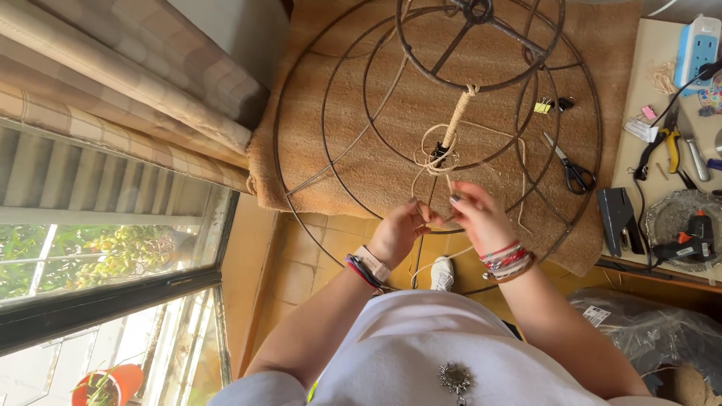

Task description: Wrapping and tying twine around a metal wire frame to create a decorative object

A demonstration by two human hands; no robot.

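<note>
A large round wire frame (342, 162) of dark concentric rings and spokes lies on a brown woven mat (602, 68). One spoke (456, 120) is partly wrapped in pale twine, with a loose coil of twine (434, 154) hanging below the wrap. My left hand (402, 229) pinches the twine near the frame's lower rim. My right hand (475, 214), fingers curled, holds the same strand just beside it. Both wrists wear bracelets.
Black-handled scissors (570, 167) and binder clips (551, 105) lie on the mat inside the frame. At right a table holds a black stapler (618, 218), pliers (668, 139), a glue gun (686, 242) in a silver tray and a power strip (696, 49). A window (98, 248) is left.
</note>
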